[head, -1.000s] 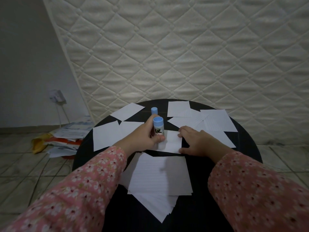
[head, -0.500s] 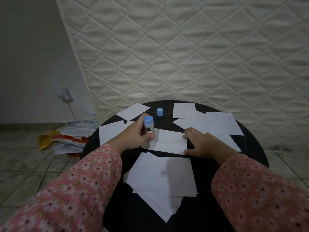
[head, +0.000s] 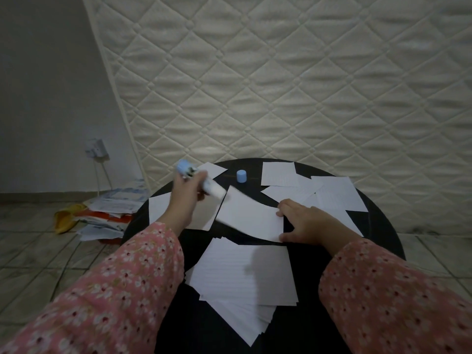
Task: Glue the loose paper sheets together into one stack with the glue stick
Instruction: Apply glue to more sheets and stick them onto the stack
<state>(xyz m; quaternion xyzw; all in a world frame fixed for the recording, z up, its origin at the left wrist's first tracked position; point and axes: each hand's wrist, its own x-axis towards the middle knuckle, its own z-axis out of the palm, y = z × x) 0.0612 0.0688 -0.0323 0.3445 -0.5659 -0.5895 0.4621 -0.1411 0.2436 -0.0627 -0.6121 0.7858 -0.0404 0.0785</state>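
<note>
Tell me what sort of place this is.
Probably a room in a home, perhaps a bedroom or storeroom: a mattress leans upright behind the round table, and papers are heaped on the tiled floor.

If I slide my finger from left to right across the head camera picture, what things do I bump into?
Pile of papers on the floor → left hand holding the glue stick → blue cap → right hand on a paper sheet → far-right loose sheet.
</note>
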